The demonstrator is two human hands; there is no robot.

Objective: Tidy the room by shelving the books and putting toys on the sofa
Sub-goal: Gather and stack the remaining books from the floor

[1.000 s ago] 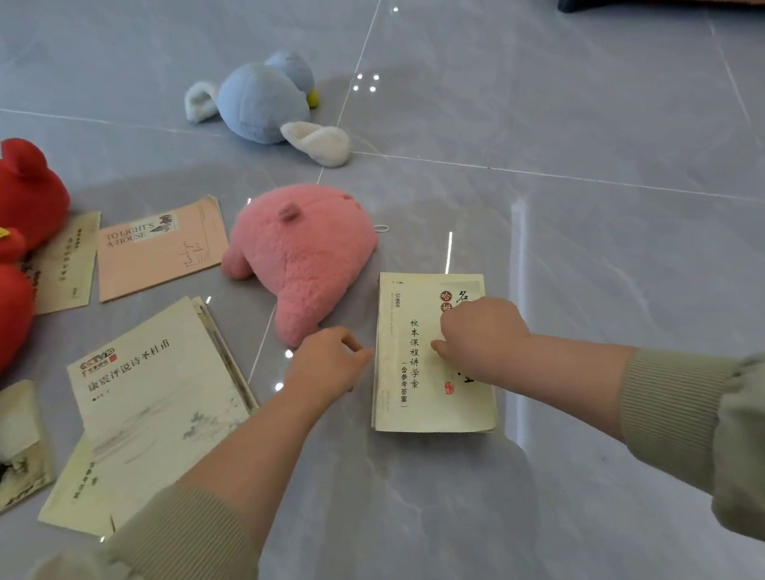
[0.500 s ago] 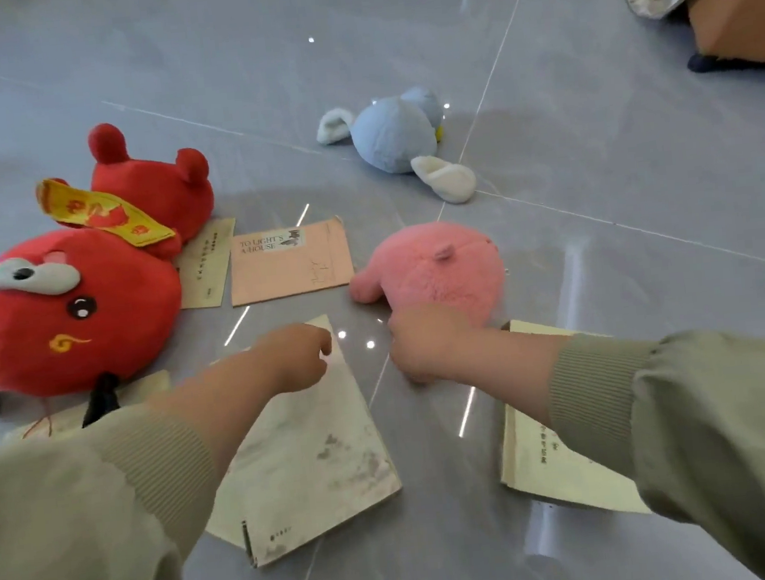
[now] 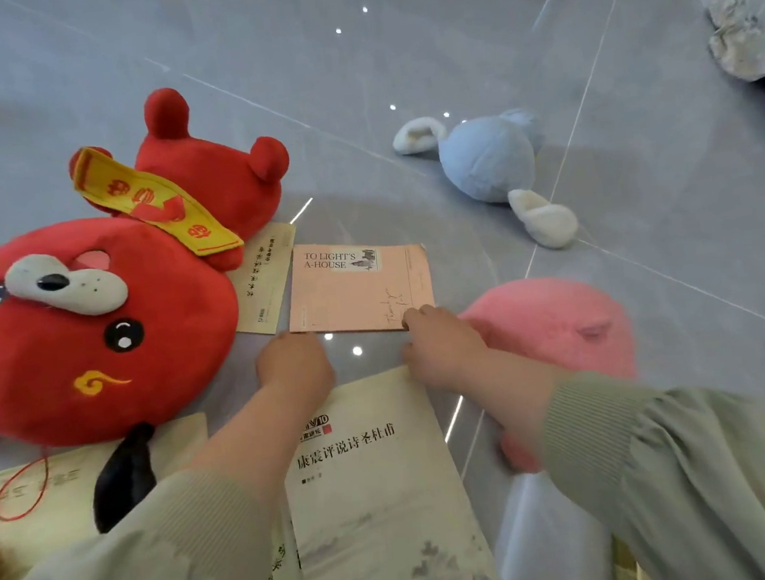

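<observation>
Pink book (image 3: 354,298) is found flat on the floor (image 3: 395,54), between the toys. Far left: red plush toy (image 3: 94,327), laid partly over a cream book (image 3: 32,501). A narrow cream book (image 3: 267,282) is seen just beside the pink book. Left hand (image 3: 295,364), fingers curled, is placed at the pink book's near left corner; grip cannot be told. Right hand (image 3: 442,350) is curled onto its near right corner. A large cream book (image 3: 382,500) is noted beneath both forearms. Right: pink plush (image 3: 557,324); further off, blue plush (image 3: 489,158).
</observation>
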